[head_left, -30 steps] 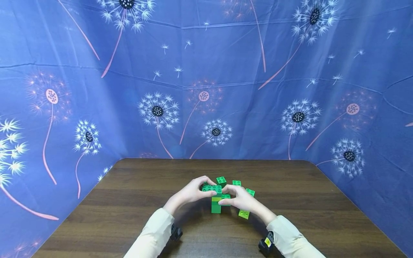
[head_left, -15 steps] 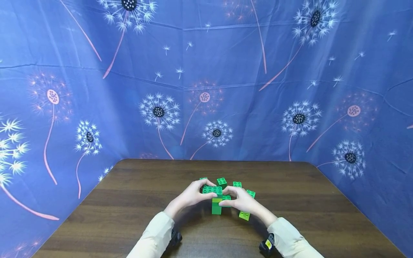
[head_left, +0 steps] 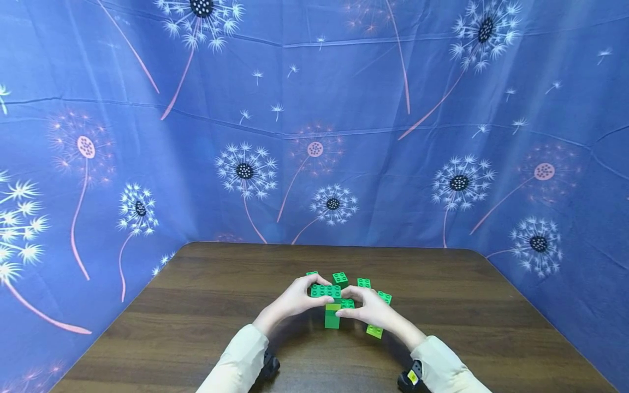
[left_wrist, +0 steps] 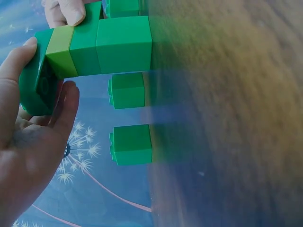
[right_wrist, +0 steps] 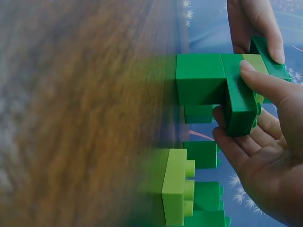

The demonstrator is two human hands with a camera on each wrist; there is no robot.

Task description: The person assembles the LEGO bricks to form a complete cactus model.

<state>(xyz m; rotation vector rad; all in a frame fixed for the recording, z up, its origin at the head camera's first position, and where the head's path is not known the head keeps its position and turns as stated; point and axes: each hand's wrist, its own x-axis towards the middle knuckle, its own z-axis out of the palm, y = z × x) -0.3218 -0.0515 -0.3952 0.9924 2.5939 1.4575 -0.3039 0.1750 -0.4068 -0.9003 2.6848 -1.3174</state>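
A small stack of toy building bricks stands on the table between my hands. Its bottom is a green brick [head_left: 332,321]. Above that, a long green brick [right_wrist: 242,106] juts out to the right, and a thin lime brick [left_wrist: 60,51] lies over it. On top, a long dark green brick [head_left: 326,291] overhangs to the left. My left hand [head_left: 293,299] pinches this top brick between thumb and fingers. My right hand [head_left: 369,309] grips the jutting brick, thumb on its near side and fingers beyond it. The fingers partly hide both long bricks.
Loose green bricks stand behind the stack, among them one at the back [head_left: 339,279], another right of it [head_left: 363,283] and one beyond my right hand [head_left: 385,297]. A lime brick [head_left: 375,331] lies near my right wrist. A patterned blue cloth [head_left: 314,109] hangs behind the table.
The head view has shifted slightly, so everything appears a little further right and lower. Both hands keep their hold, with hardly any movement on the stack.
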